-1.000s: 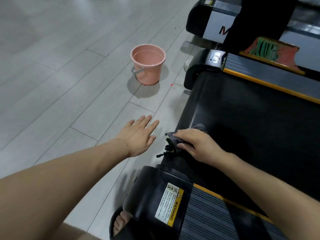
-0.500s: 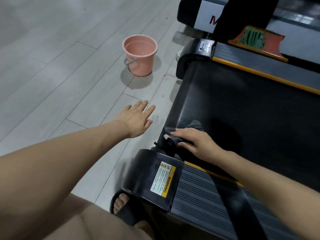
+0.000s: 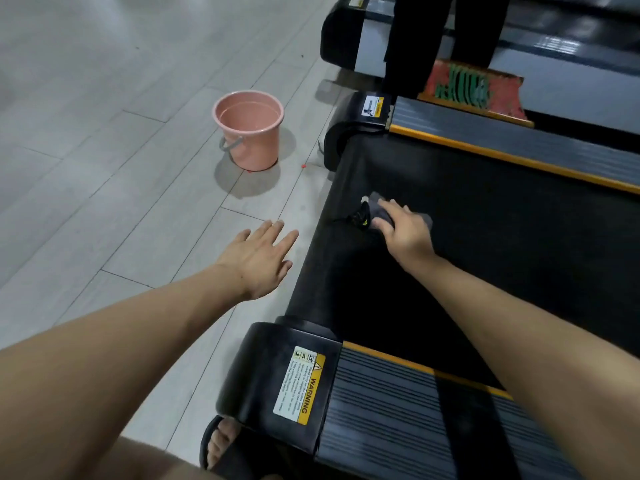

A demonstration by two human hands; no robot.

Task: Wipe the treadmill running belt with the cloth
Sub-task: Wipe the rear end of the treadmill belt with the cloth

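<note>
The treadmill running belt [image 3: 485,244] fills the right half of the view, a black band running from about 9 o'clock toward 3 o'clock, bordered by ribbed grey side rails with yellow edging [image 3: 519,147]. A black end cap with a yellow warning label [image 3: 301,389] sits at 6 o'clock. The grey plank floor [image 3: 104,168] takes up the left half, and a pink bucket [image 3: 250,129] holding water stands on it at 11 o'clock, well apart from both hands.

The left hand [image 3: 258,261] hovers over the floor just left of the belt's edge, palm down, fingers straight and slightly spread, holding nothing.

The right hand [image 3: 403,230] lies on the dark grey cloth [image 3: 377,211] near the belt's left edge, slightly right of centre. Its fingers are extended, a little apart, and pressed flat on the cloth; whether the thumb hooks the cloth cannot be told. A small black tag or loop [image 3: 358,216] pokes out from the cloth at its 9 o'clock side. A sandalled foot [image 3: 221,445] shows at 7 o'clock.
</note>
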